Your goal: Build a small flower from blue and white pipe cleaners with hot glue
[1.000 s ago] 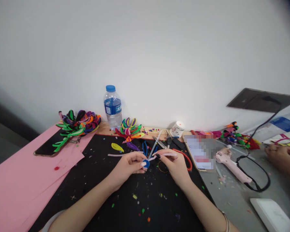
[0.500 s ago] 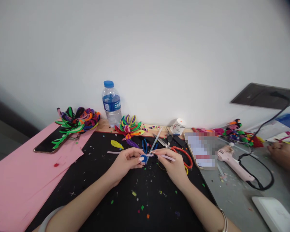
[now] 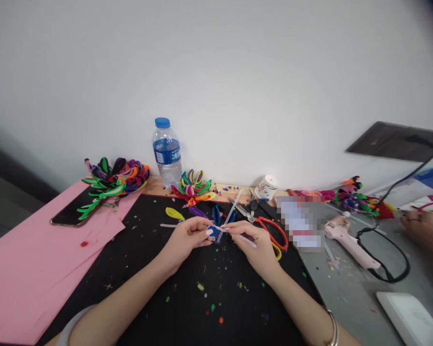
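Note:
My left hand (image 3: 188,240) pinches a small coiled blue pipe cleaner piece (image 3: 212,232) between thumb and fingers. A pale lilac pipe cleaner (image 3: 246,239) runs across that piece, and its far end pokes out left of my left hand. The fingers of my right hand (image 3: 259,242) are closed on the lilac pipe cleaner, with its tip sticking out on the right. Just beyond the hands lie blue loops (image 3: 216,215), a purple loop (image 3: 197,212) and a yellow loop (image 3: 174,214). Red-handled scissors (image 3: 272,233) rest beside my right hand.
A water bottle (image 3: 167,156), a multicoloured pipe cleaner flower (image 3: 191,187) and a white cup (image 3: 266,187) stand along the wall. A phone (image 3: 69,214) lies on pink paper (image 3: 29,269) at left. At right are a glue gun (image 3: 351,245) with its cord and another person's hand (image 3: 426,230).
My right hand has shifted slightly, and the lilac pipe cleaner's right end now slants further down. Both hands keep their pinch at nearly the same spot.

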A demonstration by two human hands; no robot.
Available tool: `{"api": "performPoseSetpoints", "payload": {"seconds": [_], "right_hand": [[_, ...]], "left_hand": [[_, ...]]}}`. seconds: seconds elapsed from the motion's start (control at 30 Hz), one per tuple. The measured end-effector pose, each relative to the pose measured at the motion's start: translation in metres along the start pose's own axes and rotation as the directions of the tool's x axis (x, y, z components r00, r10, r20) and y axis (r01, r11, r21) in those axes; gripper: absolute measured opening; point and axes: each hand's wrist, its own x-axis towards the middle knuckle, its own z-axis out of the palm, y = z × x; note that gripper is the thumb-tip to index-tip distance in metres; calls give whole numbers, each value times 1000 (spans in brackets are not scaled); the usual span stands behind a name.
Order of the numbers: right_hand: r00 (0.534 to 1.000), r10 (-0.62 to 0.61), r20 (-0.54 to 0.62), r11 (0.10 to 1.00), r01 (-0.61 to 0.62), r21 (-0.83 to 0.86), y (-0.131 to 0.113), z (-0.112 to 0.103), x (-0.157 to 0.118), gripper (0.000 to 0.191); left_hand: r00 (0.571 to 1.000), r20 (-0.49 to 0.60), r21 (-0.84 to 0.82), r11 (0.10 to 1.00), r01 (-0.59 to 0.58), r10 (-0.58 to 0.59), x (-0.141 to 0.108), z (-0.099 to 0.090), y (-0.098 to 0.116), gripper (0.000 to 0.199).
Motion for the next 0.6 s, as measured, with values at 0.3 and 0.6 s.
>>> {"api": "performPoseSetpoints", "payload": {"seconds": [0.3, 0.6], "right_hand": [[996, -77, 50, 988, 83, -126, -11, 3, 1, 13], [989, -113, 96, 977, 128, -173, -14, 4, 1, 14]], "left_hand": [[999, -36, -26, 1000, 1, -2, 0, 2, 1, 23], [999, -36, -30, 1000, -5, 4, 0, 2, -1, 22]]}}
